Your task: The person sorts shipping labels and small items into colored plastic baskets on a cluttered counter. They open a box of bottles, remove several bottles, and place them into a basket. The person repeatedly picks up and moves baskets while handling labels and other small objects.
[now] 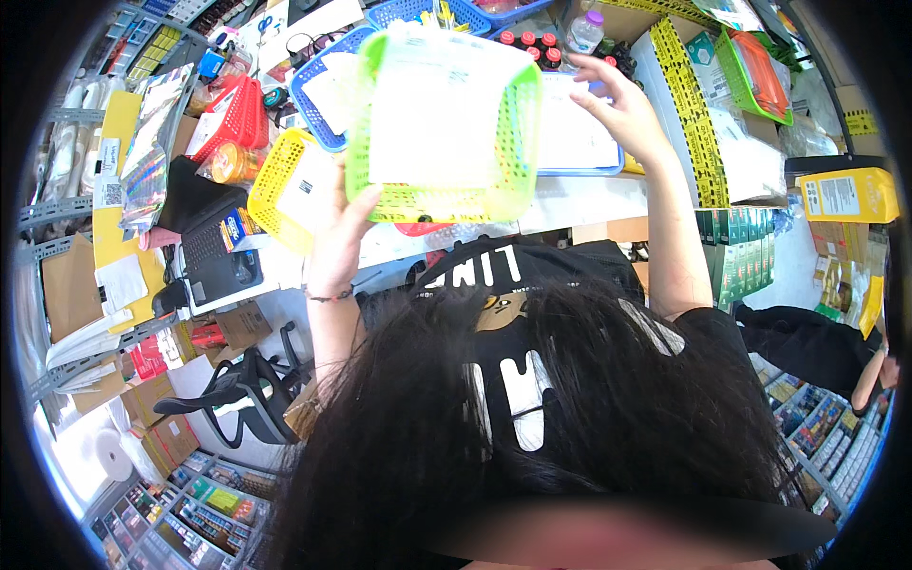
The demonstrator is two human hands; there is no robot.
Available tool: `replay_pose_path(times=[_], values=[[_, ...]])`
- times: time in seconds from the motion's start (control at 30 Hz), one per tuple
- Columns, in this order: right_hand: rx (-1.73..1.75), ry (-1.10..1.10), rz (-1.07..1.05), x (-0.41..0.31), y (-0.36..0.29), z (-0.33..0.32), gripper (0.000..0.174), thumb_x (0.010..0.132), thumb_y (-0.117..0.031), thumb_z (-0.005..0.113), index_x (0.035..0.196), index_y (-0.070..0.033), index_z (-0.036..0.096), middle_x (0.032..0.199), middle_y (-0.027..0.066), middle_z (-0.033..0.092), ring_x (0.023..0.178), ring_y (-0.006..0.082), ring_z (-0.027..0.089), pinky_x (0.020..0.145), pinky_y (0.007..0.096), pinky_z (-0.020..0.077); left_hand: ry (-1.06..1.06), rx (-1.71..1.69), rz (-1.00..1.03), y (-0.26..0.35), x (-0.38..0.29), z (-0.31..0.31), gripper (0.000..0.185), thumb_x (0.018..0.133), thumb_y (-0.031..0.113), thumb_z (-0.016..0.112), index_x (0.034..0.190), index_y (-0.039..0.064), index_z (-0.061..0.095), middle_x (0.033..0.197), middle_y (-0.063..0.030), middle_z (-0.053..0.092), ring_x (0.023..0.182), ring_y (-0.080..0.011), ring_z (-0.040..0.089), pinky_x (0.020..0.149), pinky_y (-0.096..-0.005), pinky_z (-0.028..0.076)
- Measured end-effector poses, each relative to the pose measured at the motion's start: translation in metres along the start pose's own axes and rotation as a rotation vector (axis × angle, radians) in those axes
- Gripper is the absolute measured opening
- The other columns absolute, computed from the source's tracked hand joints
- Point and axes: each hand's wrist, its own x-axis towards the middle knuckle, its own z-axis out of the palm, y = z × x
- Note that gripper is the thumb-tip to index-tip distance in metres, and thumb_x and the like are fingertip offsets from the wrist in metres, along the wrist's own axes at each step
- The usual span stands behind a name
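Note:
My left hand (345,231) grips the near left rim of a light green plastic basket (524,142), raised above the table. A white paper sheet (438,121), bright with glare, lies in the basket. My right hand (616,107) holds nothing; its fingers are spread in the air beyond the basket's right side. Beneath that hand is a blue basket (613,169) with a white paper in it. Left of the green basket sits a yellow basket (267,203) that also holds paper, and behind it a blue one (303,100).
Several red-capped bottles (529,41) and a purple-lidded clear bottle (586,32) stand at the back. On the left are a laptop (214,249) and a red basket (249,117). A carton with yellow tape (687,107) borders the right side. Another person (805,342) is at far right.

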Motion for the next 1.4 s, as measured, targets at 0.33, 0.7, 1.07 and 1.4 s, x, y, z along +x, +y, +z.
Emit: replay_pose_path(times=[0.33, 0.7, 1.07, 1.4], values=[[-0.071, 0.337, -0.206, 0.014, -0.001, 0.01, 0.02, 0.084, -0.019, 0.071, 0.099, -0.006, 0.072, 0.087, 0.0134, 0.071, 0.078, 0.0275, 0.068, 0.071, 0.0367, 0.052, -0.051, 0.126, -0.232, -0.017, -0.001, -0.021, 0.056, 0.094, 0.016, 0.061, 0.144, 0.003, 0.038, 0.13, -0.0095, 0.053, 0.119, -0.0174, 0.052, 0.091, -0.0303, 0.049], [-0.634, 0.114, 0.131, 0.062, 0.161, 0.061, 0.016, 0.083, -0.013, 0.059, 0.091, -0.012, 0.073, 0.1, 0.0141, 0.069, 0.095, 0.033, 0.068, 0.082, 0.0448, 0.0543, 0.307, 0.159, -0.054, 0.055, 0.002, -0.126, 0.057, 0.095, 0.025, 0.059, 0.145, 0.004, 0.04, 0.138, -0.0126, 0.048, 0.125, -0.0247, 0.048, 0.1, -0.0403, 0.042], [0.628, 0.439, 0.077, -0.102, 0.096, -0.137, 0.033, 0.087, -0.018, 0.067, 0.116, -0.002, 0.068, 0.119, 0.011, 0.065, 0.107, 0.0201, 0.062, 0.086, 0.0327, 0.0522, 0.176, -0.029, -0.059, 0.055, 0.039, -0.123, 0.06, 0.098, 0.034, 0.055, 0.148, 0.005, 0.037, 0.147, -0.0171, 0.043, 0.134, -0.0324, 0.042, 0.108, -0.0533, 0.037], [-0.171, 1.839, -0.378, -0.208, -0.027, -0.208, 0.031, 0.09, -0.02, 0.052, 0.103, 0.008, 0.052, 0.09, 0.0221, 0.061, 0.084, 0.035, 0.064, 0.079, 0.0421, 0.0548, 0.086, -0.143, -0.045, 0.059, 0.077, -0.102, 0.048, 0.099, 0.031, 0.054, 0.14, 0.008, 0.045, 0.136, -0.012, 0.055, 0.121, -0.0282, 0.056, 0.099, -0.0475, 0.047]])
